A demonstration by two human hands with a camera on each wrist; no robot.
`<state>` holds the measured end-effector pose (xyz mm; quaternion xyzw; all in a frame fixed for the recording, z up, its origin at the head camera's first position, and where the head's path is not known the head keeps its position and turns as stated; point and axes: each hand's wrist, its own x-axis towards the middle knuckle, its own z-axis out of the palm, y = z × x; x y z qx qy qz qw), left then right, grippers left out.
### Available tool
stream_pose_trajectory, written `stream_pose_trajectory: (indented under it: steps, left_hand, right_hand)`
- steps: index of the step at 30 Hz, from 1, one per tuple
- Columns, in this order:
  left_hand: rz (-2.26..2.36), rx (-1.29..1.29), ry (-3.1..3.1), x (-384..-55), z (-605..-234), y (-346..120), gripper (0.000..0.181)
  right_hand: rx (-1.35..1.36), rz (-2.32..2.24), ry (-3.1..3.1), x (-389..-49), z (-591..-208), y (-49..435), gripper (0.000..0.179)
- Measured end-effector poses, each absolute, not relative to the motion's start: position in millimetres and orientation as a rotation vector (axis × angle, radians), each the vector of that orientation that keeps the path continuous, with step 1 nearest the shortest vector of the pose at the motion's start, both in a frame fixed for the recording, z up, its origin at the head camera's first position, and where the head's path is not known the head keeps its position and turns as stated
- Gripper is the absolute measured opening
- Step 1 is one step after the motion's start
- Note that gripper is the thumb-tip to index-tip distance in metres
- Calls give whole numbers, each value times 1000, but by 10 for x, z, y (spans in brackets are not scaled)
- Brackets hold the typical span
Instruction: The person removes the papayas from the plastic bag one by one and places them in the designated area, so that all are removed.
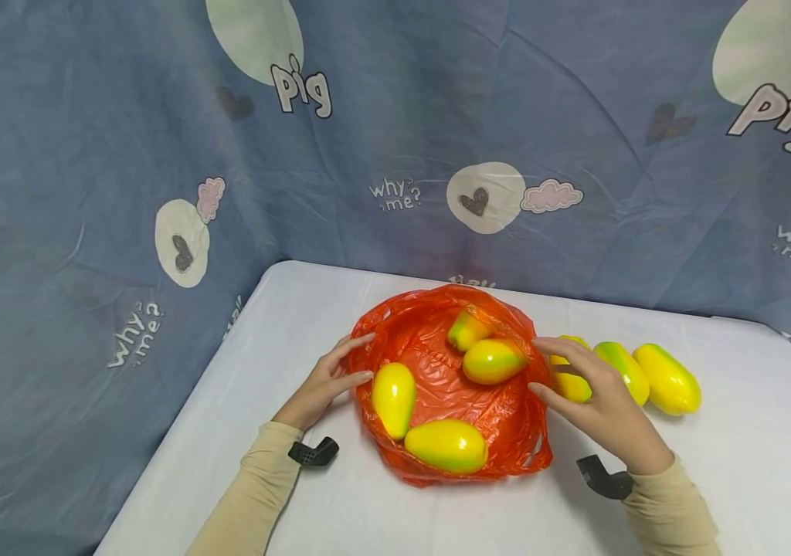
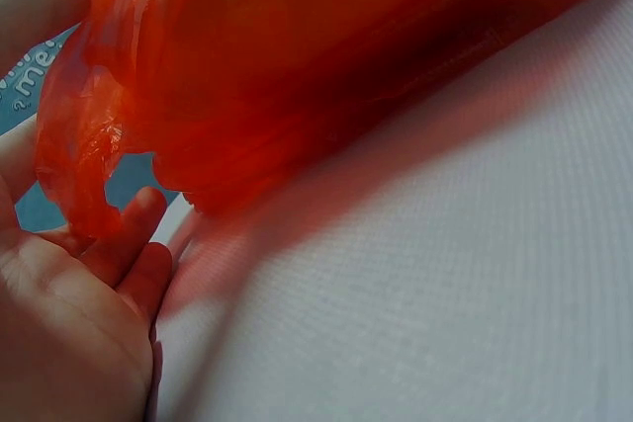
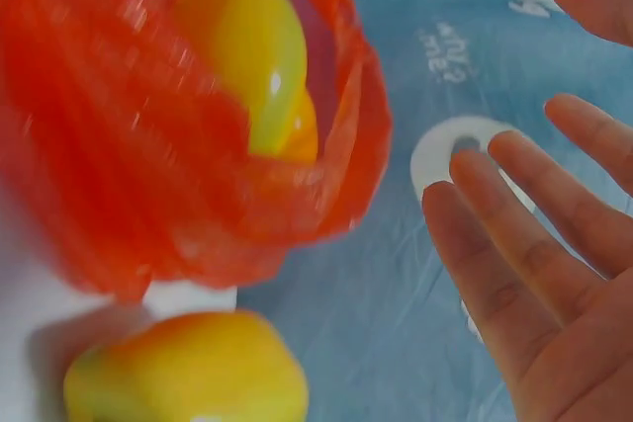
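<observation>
A red plastic bag (image 1: 430, 367) lies with its mouth spread wide. Inside are several glossy yellow-green fruits, mango- or papaya-like: one on the left (image 1: 393, 398), a long fruit (image 1: 447, 445) in front, an oval fruit (image 1: 495, 361) on the right and a partly covered fruit (image 1: 468, 330) behind it. My left hand (image 1: 319, 390) rests at the bag's left rim, fingers extended; in the left wrist view, a bag handle (image 2: 84, 155) hangs against the fingers. On the opposite side, my right hand (image 1: 607, 401) has spread fingers near the rim and appears apart from the bag in the right wrist view.
More such fruits lie right of the bag on the white table (image 1: 284, 494): one partly hidden by my right hand (image 3: 554, 274), a middle fruit (image 1: 623, 369) and an outer fruit (image 1: 667, 378). A patterned blue cloth (image 1: 395, 131) hangs behind.
</observation>
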<state>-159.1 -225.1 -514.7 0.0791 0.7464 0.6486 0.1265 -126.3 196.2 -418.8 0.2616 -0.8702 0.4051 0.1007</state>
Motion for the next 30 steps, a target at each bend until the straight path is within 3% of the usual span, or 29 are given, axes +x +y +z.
stream_pose_trajectory:
  steps: [14,30]
  left_hand:
    - [1898,219,2161,-1588,-5147,-2262,58]
    - [1911,219,2146,-1595,-5119,-2247,59]
  right_hand:
    - [1031,1171,-2715,-1287,-4198,1588,53]
    - [1142,1207,-2769,-1209,-4320,1436,56]
